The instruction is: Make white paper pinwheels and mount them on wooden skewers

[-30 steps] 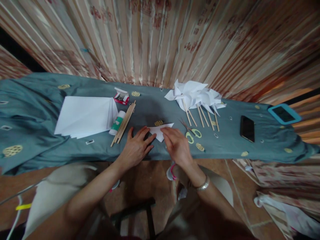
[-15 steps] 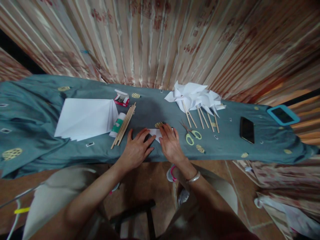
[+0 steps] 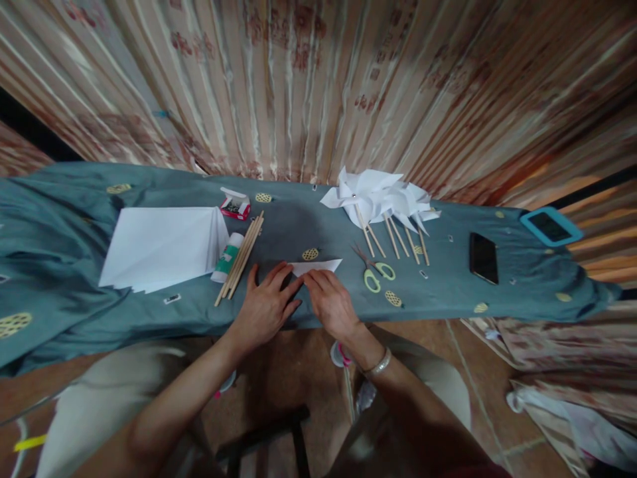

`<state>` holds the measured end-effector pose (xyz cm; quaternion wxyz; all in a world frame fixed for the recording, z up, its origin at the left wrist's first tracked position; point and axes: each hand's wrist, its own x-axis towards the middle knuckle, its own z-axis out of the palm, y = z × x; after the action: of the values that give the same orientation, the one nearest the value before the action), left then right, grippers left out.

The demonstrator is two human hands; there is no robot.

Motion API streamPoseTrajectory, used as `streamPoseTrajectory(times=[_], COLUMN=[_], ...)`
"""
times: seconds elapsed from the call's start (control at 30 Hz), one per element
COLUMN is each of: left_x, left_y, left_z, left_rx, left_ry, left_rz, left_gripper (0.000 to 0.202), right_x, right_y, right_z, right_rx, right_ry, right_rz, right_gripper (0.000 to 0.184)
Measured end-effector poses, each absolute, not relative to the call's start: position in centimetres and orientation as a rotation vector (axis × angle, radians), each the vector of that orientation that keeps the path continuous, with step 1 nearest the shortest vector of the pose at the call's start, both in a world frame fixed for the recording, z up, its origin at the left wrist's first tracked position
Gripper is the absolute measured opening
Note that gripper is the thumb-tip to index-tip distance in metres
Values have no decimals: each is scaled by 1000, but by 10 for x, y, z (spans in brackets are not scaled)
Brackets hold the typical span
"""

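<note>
A small folded piece of white paper (image 3: 321, 266) lies near the front edge of the cloth-covered table, its near side partly covered by my fingers. My left hand (image 3: 266, 307) rests with fingers spread, its fingertips on the paper's left end. Bent fingers pressed together, my right hand (image 3: 331, 304) grips the paper's near edge close to the left fingertips. Just left of my left hand lie several wooden sticks (image 3: 240, 259) beside a green-and-white glue stick (image 3: 228, 257). Scissors (image 3: 372, 269) with light green handles lie to the right of my right hand.
White paper sheets (image 3: 162, 245) are stacked at left, near an open red-and-white box (image 3: 235, 204) of small items. Several paper pinwheels (image 3: 373, 194) on sticks lie at the back right. Further right are a black phone (image 3: 483, 257) and a blue-framed tablet (image 3: 551, 226). A curtain (image 3: 288, 99) hangs behind.
My right hand has drawn left and toward me, its fingers closing together at the paper's near edge. More of the paper's right end shows. My left hand remains on its left end.
</note>
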<state>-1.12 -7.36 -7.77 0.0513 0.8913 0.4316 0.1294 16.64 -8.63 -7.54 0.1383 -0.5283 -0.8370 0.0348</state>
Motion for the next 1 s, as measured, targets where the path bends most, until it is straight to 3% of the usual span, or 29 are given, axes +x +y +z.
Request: streamPoseTrajectory(times=[0.23, 0.6, 0.87, 1.0], left_x=[-13, -14, -13, -13], left_y=[-73, -72, -73, -74], left_z=[-79, -79, -79, -80], left_rx=[2707, 2717, 2703, 2702], left_ry=[1311, 1310, 1311, 1314], left_rz=[409, 402, 412, 427], left_gripper=[40, 39, 39, 39], right_x=[173, 192, 197, 192], right_y=[-96, -106, -85, -71], right_z=[-82, -87, -81, -76], right_rx=[-1577, -1747, -1745, -1798], right_ry=[-2324, -2221, -2051, -2015], right_rz=[72, 29, 87, 73], right_gripper=[38, 57, 34, 37])
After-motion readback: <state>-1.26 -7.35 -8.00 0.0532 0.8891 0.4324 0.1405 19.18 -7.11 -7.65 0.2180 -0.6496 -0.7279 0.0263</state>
